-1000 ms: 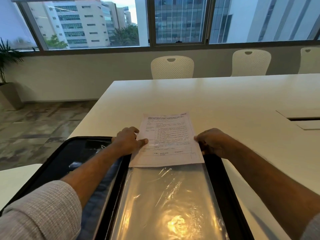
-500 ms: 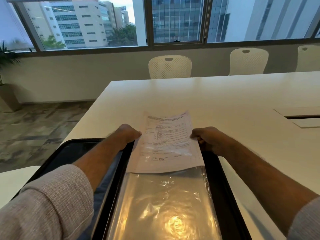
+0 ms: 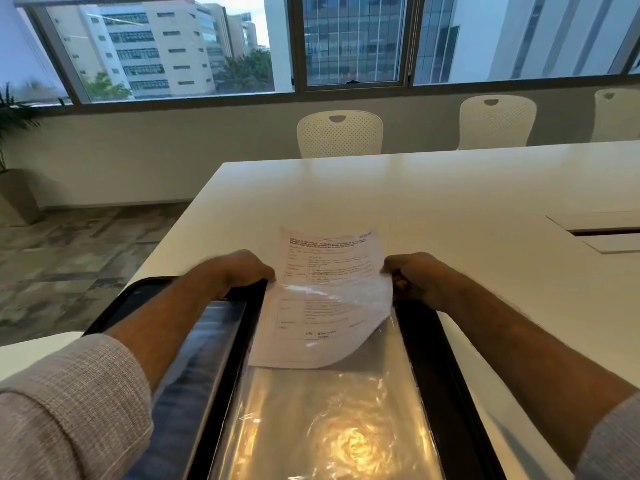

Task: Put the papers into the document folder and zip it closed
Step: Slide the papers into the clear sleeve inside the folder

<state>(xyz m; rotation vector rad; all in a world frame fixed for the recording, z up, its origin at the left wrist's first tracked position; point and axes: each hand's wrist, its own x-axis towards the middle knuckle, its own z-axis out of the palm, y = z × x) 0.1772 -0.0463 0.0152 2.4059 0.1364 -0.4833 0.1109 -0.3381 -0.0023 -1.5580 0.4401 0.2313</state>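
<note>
With each hand [image 3: 242,270] [image 3: 414,277] pinching a side of the paper [image 3: 325,299], feed it squarely into the folder's [image 3: 433,344] clear sleeve [image 3: 322,410], keeping its curling near-right corner flat.

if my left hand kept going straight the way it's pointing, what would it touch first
Probably the paper: the left hand points rightward and already sits at the sheet's left edge. Beyond it lies the right hand. Depth is uncertain.

Soft daylight enters from the windows [image 3: 353,39] behind, a warm glare glints off the clear plastic sleeve [image 3: 339,434], and wide-angle edges bend.
</note>
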